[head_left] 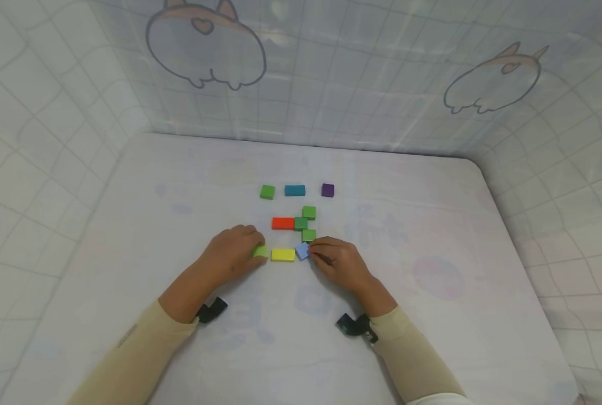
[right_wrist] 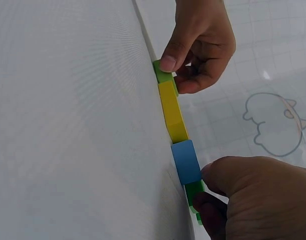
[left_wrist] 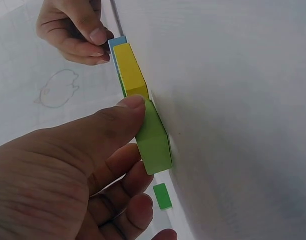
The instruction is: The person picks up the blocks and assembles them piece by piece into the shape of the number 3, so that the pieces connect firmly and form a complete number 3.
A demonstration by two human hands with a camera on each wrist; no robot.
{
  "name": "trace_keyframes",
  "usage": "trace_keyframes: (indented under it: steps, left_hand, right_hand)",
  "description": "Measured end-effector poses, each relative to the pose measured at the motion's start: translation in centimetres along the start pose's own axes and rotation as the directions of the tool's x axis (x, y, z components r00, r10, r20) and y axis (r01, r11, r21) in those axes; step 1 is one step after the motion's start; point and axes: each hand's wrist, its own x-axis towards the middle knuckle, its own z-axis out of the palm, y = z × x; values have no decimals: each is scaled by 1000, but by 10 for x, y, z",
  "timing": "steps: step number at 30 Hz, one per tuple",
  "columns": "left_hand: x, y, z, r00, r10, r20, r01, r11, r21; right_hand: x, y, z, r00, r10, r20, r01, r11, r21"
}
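The left hand (head_left: pixel 232 253) pinches a light green block (head_left: pixel 261 251) just left of a yellow block (head_left: pixel 283 255), seemingly steadying it; the right hand (head_left: pixel 343 264) pinches a blue block (head_left: pixel 302 251) by its edge, perhaps for fine control, since it sits askew at the yellow block's right end

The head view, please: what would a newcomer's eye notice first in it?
Probably the red block, vivid near the middle of the pale table. Then, lower in the view, the left hand holds a light green block and the right hand touches a blue block, with a yellow block between.
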Motion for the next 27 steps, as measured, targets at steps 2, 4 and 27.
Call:
trace_keyframes:
  steps: [2, 4, 27]
  left_hand:
    - [1, 0, 0, 1000, 1, -1, -1, 1000, -5]
    - [2, 0, 0, 1000, 0, -4, 0, 1000, -5]
    - [-5, -5, 7, 998, 12, -56, -14, 999, -31]
  right_hand:
    - [0, 0, 0, 1000, 4, 0, -4, 1000, 2]
    - [0, -1, 0, 1000, 10, 1, -10, 1000, 2]
    - [1, -1, 0, 1000, 17, 11, -17, 1000, -9]
